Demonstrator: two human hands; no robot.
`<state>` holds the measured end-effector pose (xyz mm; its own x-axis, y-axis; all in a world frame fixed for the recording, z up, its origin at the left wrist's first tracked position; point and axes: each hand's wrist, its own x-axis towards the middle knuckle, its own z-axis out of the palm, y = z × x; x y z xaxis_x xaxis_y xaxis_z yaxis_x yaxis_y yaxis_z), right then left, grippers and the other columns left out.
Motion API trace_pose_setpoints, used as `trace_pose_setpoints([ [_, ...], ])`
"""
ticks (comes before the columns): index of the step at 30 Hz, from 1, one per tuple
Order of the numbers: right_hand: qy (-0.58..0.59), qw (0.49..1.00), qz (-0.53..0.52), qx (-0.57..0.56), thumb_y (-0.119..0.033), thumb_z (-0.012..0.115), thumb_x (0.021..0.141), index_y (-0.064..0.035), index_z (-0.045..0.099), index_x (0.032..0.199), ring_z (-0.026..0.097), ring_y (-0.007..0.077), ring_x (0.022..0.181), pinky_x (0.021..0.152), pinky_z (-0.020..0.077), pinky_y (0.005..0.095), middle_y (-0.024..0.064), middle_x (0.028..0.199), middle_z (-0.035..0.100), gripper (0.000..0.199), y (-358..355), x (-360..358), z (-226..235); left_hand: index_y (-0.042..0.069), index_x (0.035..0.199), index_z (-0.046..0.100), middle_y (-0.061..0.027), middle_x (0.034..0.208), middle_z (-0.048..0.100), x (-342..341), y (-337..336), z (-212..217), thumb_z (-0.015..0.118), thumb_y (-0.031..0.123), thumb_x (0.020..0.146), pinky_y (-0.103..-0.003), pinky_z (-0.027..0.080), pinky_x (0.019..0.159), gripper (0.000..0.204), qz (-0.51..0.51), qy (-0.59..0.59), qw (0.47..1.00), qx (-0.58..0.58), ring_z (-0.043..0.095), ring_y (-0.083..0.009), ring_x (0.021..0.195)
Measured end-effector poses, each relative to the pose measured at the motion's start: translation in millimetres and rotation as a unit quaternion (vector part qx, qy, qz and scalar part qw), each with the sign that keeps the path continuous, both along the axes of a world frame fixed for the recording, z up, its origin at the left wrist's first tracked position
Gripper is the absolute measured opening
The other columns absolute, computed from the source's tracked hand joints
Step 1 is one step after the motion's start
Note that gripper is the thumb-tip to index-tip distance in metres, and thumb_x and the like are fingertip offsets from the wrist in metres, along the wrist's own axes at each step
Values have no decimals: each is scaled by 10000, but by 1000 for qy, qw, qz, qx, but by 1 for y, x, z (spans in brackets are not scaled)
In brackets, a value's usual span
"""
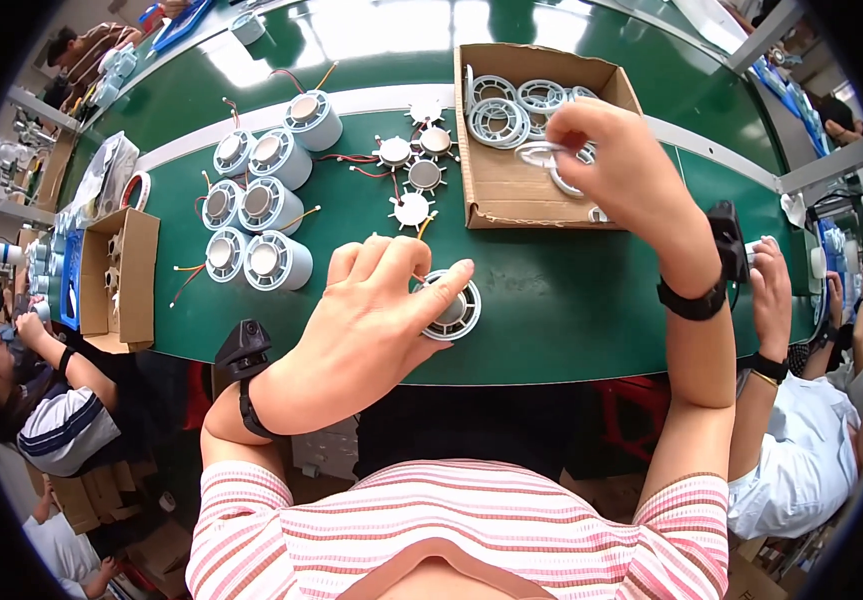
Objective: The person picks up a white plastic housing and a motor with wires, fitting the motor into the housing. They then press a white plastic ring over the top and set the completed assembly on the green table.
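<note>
Near the front edge of the green table, my left hand (pixel 366 300) grips a round light-blue housing (pixel 461 322) with a spoked rim, its thumb and fingers around the top. Part of the housing is hidden by the hand. Over the open cardboard box (pixel 496 192), my right hand (pixel 619 165) pinches a thin pale plastic ring (pixel 534 153), tilted. Inside the box lie several light-blue spoked rings (pixel 492 120), some overlapping. Beyond my left hand, several star-edged round discs (pixel 411 210) with thin wires lie on the table.
Several light-blue cylinders (pixel 277 262) with wire leads stand grouped at the left. Farther left is another cardboard box (pixel 138 285). Black wrist-strapped devices (pixel 244 350) sit on both my wrists. A co-worker's hand (pixel 771 295) reaches to the table at the right; other people work at the left.
</note>
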<state>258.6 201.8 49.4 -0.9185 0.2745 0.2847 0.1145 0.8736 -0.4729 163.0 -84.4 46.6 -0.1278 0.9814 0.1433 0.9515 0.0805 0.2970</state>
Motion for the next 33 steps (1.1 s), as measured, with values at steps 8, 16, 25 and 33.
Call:
trace_pose_setpoints([
  [8,120,990,43,-59,149,684,771,-31,762,974,662,261,954,834,535,325,124,1052,660,283,-63,104,-31,50,1307,574,-140,1314,581,6,4,-19,927,191,644,-479,479,982,764,-22,-107,993,51,609,-317,1151],
  [16,76,990,-78,-92,48,756,768,-14,689,1192,620,329,1104,963,502,399,157,1215,624,434,-80,128,-64,41,1295,546,-149,1230,642,25,6,-27,934,175,695,-352,583,859,727,70,-234,970,5,670,-331,1036],
  [25,32,981,-153,-114,-56,815,763,-20,454,1466,545,335,1244,1115,385,445,158,1347,583,792,-110,108,-61,45,1429,478,-70,1297,584,33,12,-33,820,-34,808,-298,593,901,714,121,-485,864,-55,654,-164,1127],
  [33,115,948,-139,-261,21,779,744,-8,426,1490,566,273,1269,1118,418,407,158,1342,592,825,-108,111,-61,56,1485,428,-61,1382,510,25,19,-34,669,-142,878,-296,585,971,683,116,-680,718,-89,593,-145,1225],
])
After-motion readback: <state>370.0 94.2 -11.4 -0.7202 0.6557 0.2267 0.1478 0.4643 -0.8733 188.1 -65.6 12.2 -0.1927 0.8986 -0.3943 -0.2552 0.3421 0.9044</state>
